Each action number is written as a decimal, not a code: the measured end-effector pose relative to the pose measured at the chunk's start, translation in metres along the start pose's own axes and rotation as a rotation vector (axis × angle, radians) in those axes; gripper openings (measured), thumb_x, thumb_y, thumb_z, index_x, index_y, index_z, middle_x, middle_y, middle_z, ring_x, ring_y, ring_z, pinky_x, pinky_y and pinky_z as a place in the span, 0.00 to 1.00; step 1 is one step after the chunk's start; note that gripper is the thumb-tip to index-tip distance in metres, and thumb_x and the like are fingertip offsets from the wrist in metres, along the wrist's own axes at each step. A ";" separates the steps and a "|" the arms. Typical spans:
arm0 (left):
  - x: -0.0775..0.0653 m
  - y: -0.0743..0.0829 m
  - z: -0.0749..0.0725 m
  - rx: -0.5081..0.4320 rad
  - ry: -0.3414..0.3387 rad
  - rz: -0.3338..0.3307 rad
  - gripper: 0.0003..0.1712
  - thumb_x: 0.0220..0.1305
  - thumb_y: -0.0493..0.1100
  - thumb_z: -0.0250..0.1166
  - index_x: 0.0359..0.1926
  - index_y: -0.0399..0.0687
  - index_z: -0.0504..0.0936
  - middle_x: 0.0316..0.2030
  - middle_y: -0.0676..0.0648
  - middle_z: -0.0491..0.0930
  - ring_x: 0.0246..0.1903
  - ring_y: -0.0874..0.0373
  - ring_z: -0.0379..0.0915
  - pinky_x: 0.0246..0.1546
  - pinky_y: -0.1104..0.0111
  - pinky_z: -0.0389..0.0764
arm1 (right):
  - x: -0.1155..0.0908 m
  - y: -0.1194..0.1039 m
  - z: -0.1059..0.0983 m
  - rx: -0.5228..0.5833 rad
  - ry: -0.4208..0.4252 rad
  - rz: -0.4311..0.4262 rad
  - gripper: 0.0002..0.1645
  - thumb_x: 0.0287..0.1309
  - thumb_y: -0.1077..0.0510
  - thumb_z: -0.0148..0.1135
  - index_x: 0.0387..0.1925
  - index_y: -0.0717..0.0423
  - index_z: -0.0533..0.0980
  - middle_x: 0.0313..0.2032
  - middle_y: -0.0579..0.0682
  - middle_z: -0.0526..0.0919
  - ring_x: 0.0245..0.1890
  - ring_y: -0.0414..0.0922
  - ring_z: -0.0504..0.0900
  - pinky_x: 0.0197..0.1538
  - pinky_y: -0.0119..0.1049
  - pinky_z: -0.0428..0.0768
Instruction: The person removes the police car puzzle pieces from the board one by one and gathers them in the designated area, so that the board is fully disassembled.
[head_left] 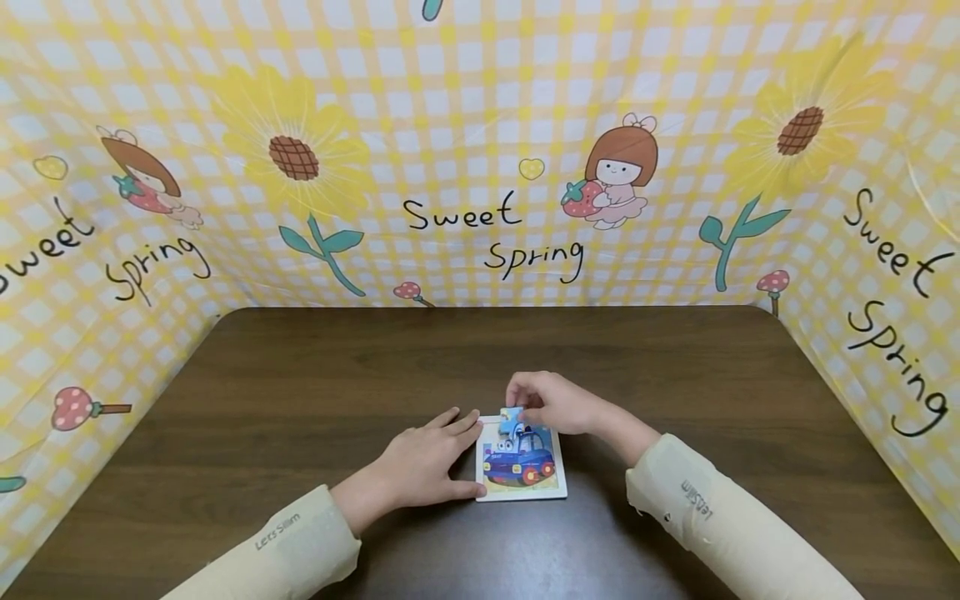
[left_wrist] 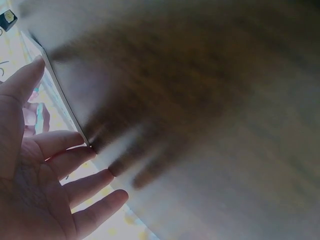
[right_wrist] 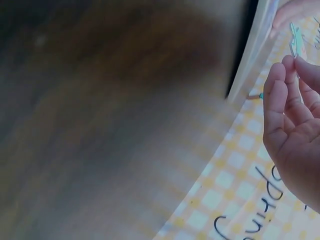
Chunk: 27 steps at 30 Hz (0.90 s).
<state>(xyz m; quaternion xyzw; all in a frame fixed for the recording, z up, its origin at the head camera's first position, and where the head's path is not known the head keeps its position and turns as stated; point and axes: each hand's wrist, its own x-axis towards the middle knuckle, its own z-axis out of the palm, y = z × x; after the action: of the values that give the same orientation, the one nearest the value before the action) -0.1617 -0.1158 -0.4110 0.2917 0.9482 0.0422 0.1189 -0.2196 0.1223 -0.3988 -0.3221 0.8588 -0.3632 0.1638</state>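
A jigsaw puzzle [head_left: 525,467] with a blue cartoon car lies in a white-framed tray [head_left: 525,499] on the table. Its upper left corner shows pale, bare backing. My right hand [head_left: 558,404] pinches a light-blue puzzle piece [head_left: 511,419] between thumb and fingers, over the upper part of the tray. In the right wrist view that piece [right_wrist: 296,40] appears nearly edge-on, above the tray's side. My left hand [head_left: 423,462] rests with spread fingers at the tray's left edge, thumb at the lower corner and index finger near the upper one.
The dark brown wooden table [head_left: 360,358] extends around the tray on every side. Behind it and at both sides hangs a yellow checked cloth [head_left: 465,100] printed with sunflowers and lettering.
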 end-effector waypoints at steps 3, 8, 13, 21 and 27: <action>0.000 0.000 0.001 0.002 0.000 0.001 0.52 0.57 0.74 0.63 0.73 0.49 0.66 0.75 0.48 0.61 0.75 0.43 0.56 0.54 0.42 0.78 | -0.004 0.002 -0.006 0.008 0.009 -0.001 0.06 0.63 0.67 0.62 0.41 0.56 0.76 0.34 0.48 0.82 0.34 0.40 0.76 0.44 0.33 0.77; 0.000 -0.001 0.002 0.009 0.002 0.002 0.52 0.57 0.74 0.63 0.73 0.49 0.66 0.75 0.48 0.61 0.74 0.43 0.56 0.54 0.43 0.78 | -0.012 0.010 -0.014 0.023 0.041 0.005 0.07 0.63 0.69 0.61 0.40 0.57 0.76 0.34 0.48 0.82 0.34 0.42 0.75 0.44 0.35 0.77; 0.000 0.000 0.002 0.010 0.003 -0.001 0.52 0.57 0.74 0.63 0.73 0.49 0.66 0.75 0.48 0.61 0.75 0.44 0.56 0.54 0.43 0.78 | -0.019 0.021 -0.021 0.027 0.078 -0.021 0.07 0.62 0.71 0.60 0.38 0.58 0.76 0.32 0.49 0.82 0.32 0.41 0.75 0.40 0.34 0.77; 0.000 0.000 0.002 0.016 0.008 0.002 0.52 0.57 0.74 0.63 0.74 0.49 0.65 0.75 0.49 0.61 0.75 0.44 0.56 0.53 0.43 0.78 | -0.033 0.032 -0.040 0.117 0.075 0.024 0.06 0.63 0.72 0.58 0.39 0.62 0.75 0.31 0.55 0.81 0.28 0.42 0.76 0.35 0.38 0.80; 0.000 0.000 0.001 0.025 0.018 0.011 0.52 0.57 0.74 0.62 0.74 0.49 0.65 0.75 0.48 0.61 0.74 0.44 0.56 0.53 0.45 0.79 | -0.043 0.043 -0.054 0.114 0.095 0.049 0.06 0.62 0.73 0.58 0.40 0.65 0.74 0.31 0.56 0.80 0.29 0.42 0.76 0.36 0.37 0.79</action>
<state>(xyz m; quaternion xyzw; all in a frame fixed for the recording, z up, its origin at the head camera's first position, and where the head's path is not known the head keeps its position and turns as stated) -0.1616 -0.1155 -0.4123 0.2981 0.9480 0.0335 0.1065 -0.2347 0.2021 -0.3910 -0.2736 0.8510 -0.4225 0.1497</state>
